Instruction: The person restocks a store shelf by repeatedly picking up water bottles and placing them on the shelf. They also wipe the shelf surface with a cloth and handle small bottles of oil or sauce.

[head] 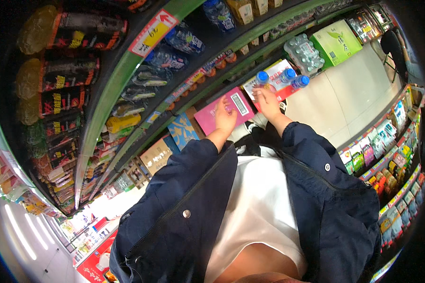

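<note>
My left hand [226,115] hovers over a pink carton [242,100] with a barcode, its fingers loosely curled and apart with nothing between them. To its right, my right hand [267,102] is close to a clear bottle with a blue cap [262,76]. The hand overlaps that bottle's lower part, and I cannot tell whether they touch. Two more blue-capped bottles [288,74] [300,81] stand beside it on a white and red carton [271,72]. Both sleeves are dark blue.
Shelves with green edges [102,88] run along my left, holding packaged goods and blue-capped bottles [184,39]. Beyond the cartons are a shrink-wrapped bottle pack [304,55] and a green box [336,42]. Pale floor tiles [336,95] separate these from another stocked shelf [386,141].
</note>
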Motion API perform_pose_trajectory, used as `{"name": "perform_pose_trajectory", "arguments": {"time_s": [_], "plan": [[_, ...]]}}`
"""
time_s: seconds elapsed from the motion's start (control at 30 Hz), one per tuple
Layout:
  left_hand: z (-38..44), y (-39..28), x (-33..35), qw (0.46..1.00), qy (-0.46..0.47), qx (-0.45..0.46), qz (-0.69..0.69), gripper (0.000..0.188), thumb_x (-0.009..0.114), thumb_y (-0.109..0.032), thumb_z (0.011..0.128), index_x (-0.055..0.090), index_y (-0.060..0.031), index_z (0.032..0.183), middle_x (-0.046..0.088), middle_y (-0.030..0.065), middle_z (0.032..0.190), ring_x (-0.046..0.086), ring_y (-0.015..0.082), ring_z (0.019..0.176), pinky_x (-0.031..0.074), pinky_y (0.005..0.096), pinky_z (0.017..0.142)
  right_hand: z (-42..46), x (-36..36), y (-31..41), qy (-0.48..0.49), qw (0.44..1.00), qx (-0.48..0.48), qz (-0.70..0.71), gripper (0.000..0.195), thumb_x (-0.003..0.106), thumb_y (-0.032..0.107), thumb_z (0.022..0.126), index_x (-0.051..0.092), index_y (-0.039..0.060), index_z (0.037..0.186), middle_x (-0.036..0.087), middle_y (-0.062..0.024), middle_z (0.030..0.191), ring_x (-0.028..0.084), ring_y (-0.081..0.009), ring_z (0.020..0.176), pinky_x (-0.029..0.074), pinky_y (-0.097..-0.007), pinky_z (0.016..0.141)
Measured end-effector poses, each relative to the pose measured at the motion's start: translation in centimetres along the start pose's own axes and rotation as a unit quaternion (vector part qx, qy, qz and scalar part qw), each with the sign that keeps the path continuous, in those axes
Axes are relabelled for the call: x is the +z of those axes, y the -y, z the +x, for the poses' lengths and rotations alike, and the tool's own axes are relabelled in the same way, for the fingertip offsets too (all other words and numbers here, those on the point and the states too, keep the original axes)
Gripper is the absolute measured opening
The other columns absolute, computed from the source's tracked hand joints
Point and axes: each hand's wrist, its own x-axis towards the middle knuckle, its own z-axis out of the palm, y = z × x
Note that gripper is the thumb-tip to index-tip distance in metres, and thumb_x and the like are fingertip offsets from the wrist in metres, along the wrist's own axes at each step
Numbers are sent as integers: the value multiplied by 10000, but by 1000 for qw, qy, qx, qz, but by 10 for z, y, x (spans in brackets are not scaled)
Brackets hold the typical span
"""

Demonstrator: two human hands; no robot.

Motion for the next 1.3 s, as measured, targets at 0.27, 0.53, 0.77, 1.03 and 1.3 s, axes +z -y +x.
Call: {"name": "perform_pose_trajectory", "arguments": {"time_s": [0.27, 0.53, 0.77, 1.03, 1.3], "plan": [[-8, 42, 35, 970, 217, -38, 99, 581, 693, -281, 803, 557, 3, 1291, 648, 230, 1172, 617, 381, 1101, 500, 420, 942, -16, -78, -40, -87, 973, 192, -89, 249, 526, 188, 948, 702, 50, 1059, 712, -166, 943, 672, -311, 907, 507, -381, 820], [15, 19, 67, 975, 170, -118, 76, 555, 685, -300, 813, 579, -10, 1274, 664, 202, 1167, 628, 357, 1099, 506, 419, 938, 33, -123, -89, -123, 933, 99, -324, 380, 697, 137, 763, 673, 88, 1139, 646, -168, 1104, 583, -363, 1058, 465, -431, 956], [67, -3, 143, 979, 68, -150, 121, 616, 662, -264, 813, 496, 21, 1332, 605, 271, 1210, 578, 417, 1122, 486, 459, 947, 63, -191, -101, -4, 905, 62, -422, 691, 761, 125, 709, 538, 135, 1363, 502, -215, 1349, 466, -403, 1249, 408, -464, 1056], [104, -90, 148, 967, -228, -103, -39, 526, 704, -106, 791, 488, 1, 1258, 528, 176, 1120, 576, 337, 985, 492, 419, 856, 81, -232, -120, 133, 907, 99, -386, 798, 767, 118, 706, 455, 91, 1440, 453, -241, 1424, 441, -401, 1315, 393, -430, 1101], [184, -171, 63, 919, -391, 48, -29, 750, 772, -165, 792, 376, 36, 1396, 455, 242, 1276, 508, 374, 1127, 482, 412, 892, 93, -226, -137, 194, 881, 154, -403, 791, 765, 148, 713, 450, 105, 1437, 468, -231, 1430, 464, -380, 1317, 417, -422, 1080]]}}
